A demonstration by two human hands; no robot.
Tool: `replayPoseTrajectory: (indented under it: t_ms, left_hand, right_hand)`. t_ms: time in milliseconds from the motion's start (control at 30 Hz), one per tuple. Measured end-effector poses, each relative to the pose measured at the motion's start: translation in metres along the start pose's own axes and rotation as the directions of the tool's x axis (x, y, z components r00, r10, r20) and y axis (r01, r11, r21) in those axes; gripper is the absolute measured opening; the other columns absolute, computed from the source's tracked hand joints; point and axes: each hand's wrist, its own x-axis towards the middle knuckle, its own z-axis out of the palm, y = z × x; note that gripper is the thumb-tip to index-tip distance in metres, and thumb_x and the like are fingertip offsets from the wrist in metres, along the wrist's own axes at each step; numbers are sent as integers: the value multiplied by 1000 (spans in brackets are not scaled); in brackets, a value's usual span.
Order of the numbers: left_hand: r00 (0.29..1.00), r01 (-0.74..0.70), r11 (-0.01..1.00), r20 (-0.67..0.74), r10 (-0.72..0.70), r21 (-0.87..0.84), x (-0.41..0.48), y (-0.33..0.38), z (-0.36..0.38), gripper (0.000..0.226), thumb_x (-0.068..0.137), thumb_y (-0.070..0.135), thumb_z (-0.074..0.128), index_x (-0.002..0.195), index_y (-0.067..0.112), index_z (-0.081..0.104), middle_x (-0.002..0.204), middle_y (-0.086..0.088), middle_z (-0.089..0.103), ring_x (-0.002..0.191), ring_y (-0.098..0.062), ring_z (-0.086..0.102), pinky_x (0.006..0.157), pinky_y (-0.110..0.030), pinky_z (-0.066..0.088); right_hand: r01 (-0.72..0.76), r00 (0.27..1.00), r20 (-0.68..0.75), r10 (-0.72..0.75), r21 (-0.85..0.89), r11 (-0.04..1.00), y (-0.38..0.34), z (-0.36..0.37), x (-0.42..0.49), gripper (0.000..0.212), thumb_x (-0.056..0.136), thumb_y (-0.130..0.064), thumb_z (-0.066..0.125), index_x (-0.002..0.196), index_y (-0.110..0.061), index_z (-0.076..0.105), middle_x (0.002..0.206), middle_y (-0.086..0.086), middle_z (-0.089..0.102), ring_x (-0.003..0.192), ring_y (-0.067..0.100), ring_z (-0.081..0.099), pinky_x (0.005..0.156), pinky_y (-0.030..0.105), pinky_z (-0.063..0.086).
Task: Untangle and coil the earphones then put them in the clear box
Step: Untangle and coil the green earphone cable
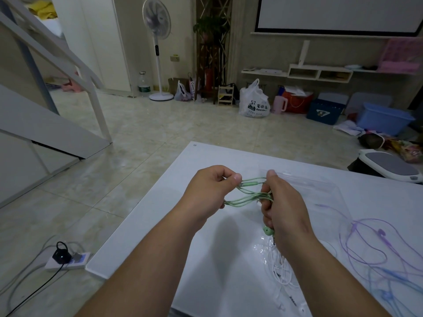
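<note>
earphones: thin green earphone cord [248, 193], looped between my hands above the white table [148, 213].
left hand [206, 191]: pinches one end of the loops.
right hand [283, 202]: grips the other end.
box: flat clear plastic box [320, 191], lying just behind my right hand.
danger: a loose grip could let the loops spring open.

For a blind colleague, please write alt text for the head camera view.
Left hand and right hand hold green earphones stretched in loops between them above a white table. A clear box lies behind; other earphones, white, purple and blue, lie nearby.
</note>
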Motion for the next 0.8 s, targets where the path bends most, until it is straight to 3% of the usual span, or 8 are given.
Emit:
replayPoseTrajectory:
  t_ms: [100, 167, 300, 367, 433, 533, 633, 800]
  left_hand:
    - [998, -1, 1000, 66, -1, 23, -2, 1, 1, 17, 91, 26, 62, 83, 14, 70, 74, 3, 58, 60, -9, 45, 58, -23, 45]
    - [995, 4, 999, 103, -8, 33, -4, 2, 2, 17, 91, 26, 63, 85, 11, 70, 75, 5, 61, 57, -4, 47, 58, -23, 45]
    - [985, 22, 997, 167, -34, 70, -6, 2, 2, 18, 90, 25, 64, 86, 9, 71, 78, 4, 65, 61, -8, 47, 57, -24, 45]
    - [978, 32, 996, 202, -48, 82, -6, 2, 2, 19, 90, 24, 64, 87, 7, 70, 81, -1, 65, 65, -14, 47, 58, -27, 45]
    - [976, 42, 995, 210, -61, 96, -6, 1, 1, 20, 90, 25, 64, 87, 6, 70, 76, 2, 64, 66, -16, 46, 60, -28, 45]
    - [979, 53, 996, 191, -66, 74, -4, 0, -1, 15, 89, 25, 65, 87, 12, 72, 65, 8, 57, 63, -13, 46, 60, -27, 45]
    - [982, 79, 996, 170, -83, 29, -1, -2, -5, 8, 88, 24, 66, 95, 24, 71, 65, 9, 55, 65, -11, 48, 63, -27, 44]
    - [956, 185, 983, 234, -176, -16, 1, -5, -13, 23, 87, 10, 65, 103, 27, 69, 72, 5, 58, 70, -18, 53, 62, -29, 43]
  right_hand:
    - [28, 998, -49, -30, -53, 998, 3, 0, 2, 52, 93, -59, 45, 57, -23, 53, 52, -3, 41, 49, 16, 35, 52, 30, 29]
    - [58, 994, -83, -65, -87, 995, 6, 0, 5, 53, 93, -55, 47, 53, -21, 49, 54, -1, 41, 53, 20, 36, 55, 31, 29]
    - [147, 971, -165, -174, -165, 975, 11, -1, 8, 42, 92, -42, 53, 64, -14, 39, 61, 7, 41, 58, 23, 37, 57, 34, 32]
    - [178, 964, -161, -210, -193, 965, 13, -2, 10, 28, 91, -36, 55, 74, -14, 50, 64, 4, 51, 59, 22, 46, 59, 34, 38]
    - [180, 970, -131, -205, -181, 967, 14, -2, 12, 11, 90, -27, 53, 84, -26, 62, 70, -1, 59, 64, 19, 51, 62, 33, 39]
    - [195, 971, -98, -218, -201, 960, 17, -4, 15, 26, 92, -15, 47, 92, -24, 71, 74, -8, 59, 74, 17, 54, 70, 31, 40]
    - [220, 959, -126, -256, -244, 945, 18, -6, 18, 27, 95, -15, 45, 94, -23, 71, 78, -10, 61, 83, 19, 57, 74, 35, 45]
    - [242, 944, -161, -289, -256, 936, 16, -8, 18, 27, 97, -16, 44, 93, -22, 70, 86, -17, 60, 91, 19, 59, 81, 40, 53]
